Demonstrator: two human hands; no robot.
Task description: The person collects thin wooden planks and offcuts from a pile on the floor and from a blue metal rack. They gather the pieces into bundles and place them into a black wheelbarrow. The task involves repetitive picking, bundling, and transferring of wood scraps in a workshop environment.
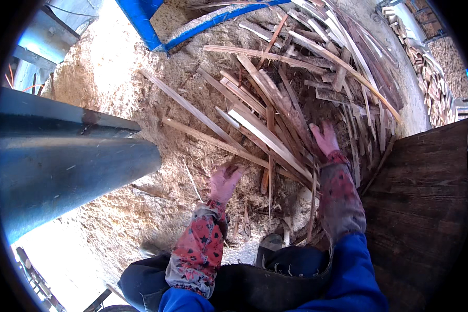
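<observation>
A loose heap of narrow wood strips point(275, 138) lies before me on sawdust, pointing many ways. My left hand point(225, 183) hovers at the near left of the heap with its fingers bent and apart, and nothing shows in it. Nearest to it is a long strip point(208, 136) slanting in from the left. My right hand point(325, 138) is at the heap's right side, with thumb and fingers spread. It is close to the ends of several strips; whether it touches them I cannot tell. Patterned red sleeve covers point(198, 249) are on both forearms.
A blue metal beam point(78, 166) juts in from the left. Beyond the heap stands a blue frame point(143, 26). A dark wooden panel point(421, 203) rises at my right. Sawdust point(114, 208) covers the floor, and stacked wood pieces point(429, 78) stand at the far right.
</observation>
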